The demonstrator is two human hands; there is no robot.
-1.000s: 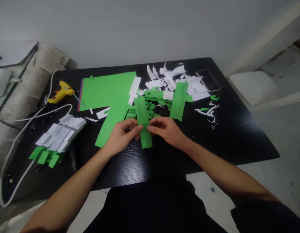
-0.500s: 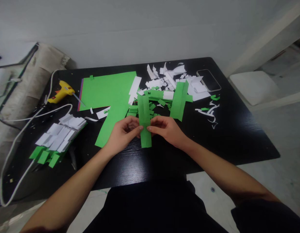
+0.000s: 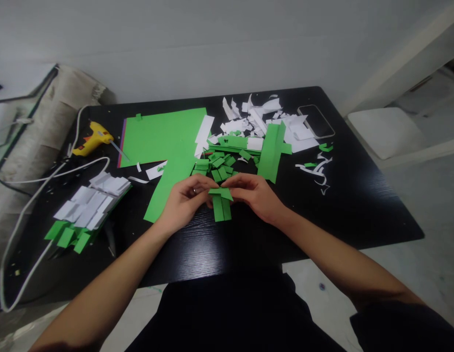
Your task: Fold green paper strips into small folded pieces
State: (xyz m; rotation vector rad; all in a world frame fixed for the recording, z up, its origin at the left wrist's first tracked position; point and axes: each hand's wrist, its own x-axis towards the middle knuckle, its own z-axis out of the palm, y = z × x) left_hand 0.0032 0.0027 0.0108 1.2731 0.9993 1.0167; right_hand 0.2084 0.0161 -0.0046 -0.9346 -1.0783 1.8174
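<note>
Between my hands is a green paper strip (image 3: pixel 221 208), its upper part folded over toward me so that a short flap lies across the top. My left hand (image 3: pixel 188 198) pinches it at the left of the fold, and my right hand (image 3: pixel 254 195) grips the right side of the same fold. Just beyond my fingers lies a pile of small folded green paper pieces (image 3: pixel 217 166). Behind my right hand rests a longer creased green strip (image 3: pixel 271 151). A green paper sheet (image 3: pixel 168 181) reaches under the area by my left hand.
On the black table (image 3: pixel 256 244), a yellow glue gun (image 3: pixel 93 139) with a white cord lies at the left. Near it sits a stack of folded white and green paper pieces (image 3: pixel 89 203). White paper scraps (image 3: pixel 252 117) and a phone (image 3: pixel 317 121) are at the back right.
The green strip stood upright and long between my hands; its top is now bent down toward me, making it shorter. Both hands stay in nearly the same place.
</note>
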